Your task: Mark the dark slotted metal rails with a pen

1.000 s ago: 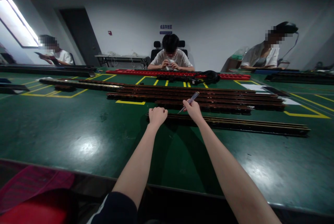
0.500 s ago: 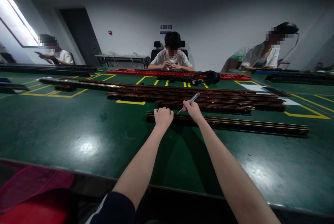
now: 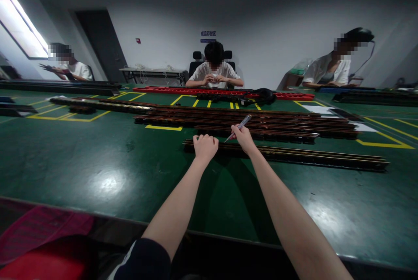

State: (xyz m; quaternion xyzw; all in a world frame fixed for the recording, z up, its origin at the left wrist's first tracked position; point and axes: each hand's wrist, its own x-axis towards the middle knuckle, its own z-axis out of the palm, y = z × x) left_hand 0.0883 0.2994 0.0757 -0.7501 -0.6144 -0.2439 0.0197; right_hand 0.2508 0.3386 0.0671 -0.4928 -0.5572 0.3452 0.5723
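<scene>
left hand [image 3: 205,147] fist-curled over long black-and-gold metal rail [image 3: 310,156] lying on green desk [image 3: 98,162] | right hand [image 3: 244,139] pinching clear pen-shaped tool [image 3: 241,125] just above rail | blue wall sign [image 3: 208,34]: 成品存放区

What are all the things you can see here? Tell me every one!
table: one, green, fills the view.
yellow tape marks: several, yellow, on the table.
strip pile: many, dark brown, beyond the hands.
red trays: a row, red, far edge.
co-workers: three, light tops, seated at the far side.
door: one, dark, back left.
near strip: one, dark, under both hands.
pen-like tool: one, clear, in right hand.
left hand: curled over the near strip.
right hand: holding the pen-like tool.
</scene>
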